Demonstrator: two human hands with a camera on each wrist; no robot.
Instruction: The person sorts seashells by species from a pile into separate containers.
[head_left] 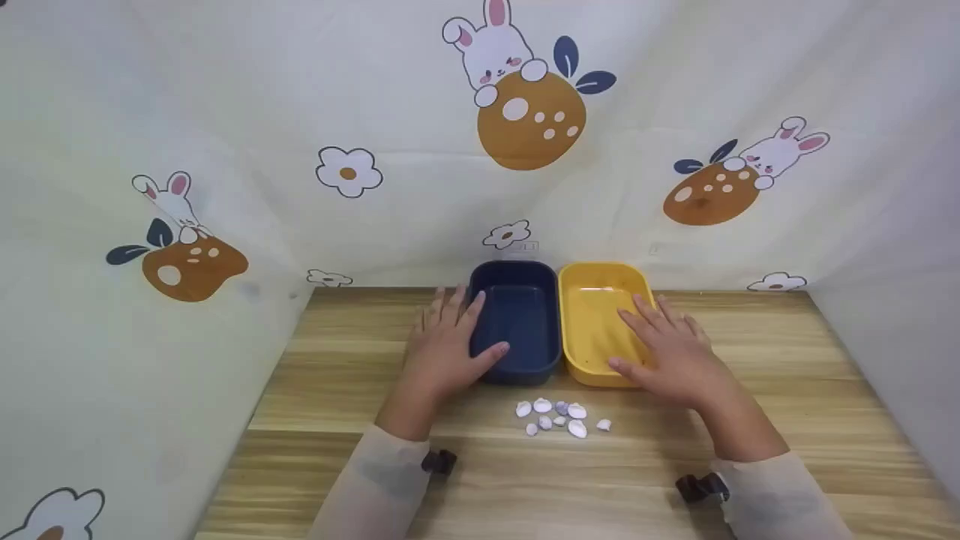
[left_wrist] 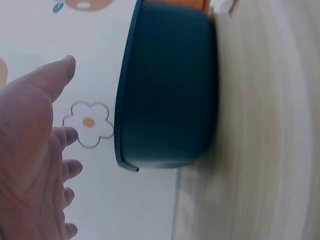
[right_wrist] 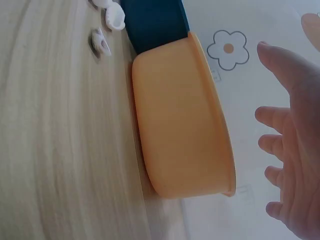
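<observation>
Two deep rectangular bins stand side by side at the back of the wooden table: a navy blue bin (head_left: pixel 517 371) on the left and a yellow bin (head_left: pixel 600 377) on the right. My left hand (head_left: pixel 444 349), fingers spread, hovers by the blue bin's left side; the left wrist view shows a gap between palm and bin (left_wrist: pixel 167 90). Over the yellow bin's right edge is my right hand (head_left: pixel 679 356), also spread and holding nothing; in the right wrist view it is apart from the bin (right_wrist: pixel 182 120). Several small white seashells (head_left: pixel 577 428) lie in front of the bins.
A pale cloth (head_left: pixel 405 232) printed with rabbits and flowers hangs right behind the bins and along both sides of the wooden table (head_left: pixel 337 375). Dark camera mounts (head_left: pixel 701 488) stick out from both sleeves near the wrists.
</observation>
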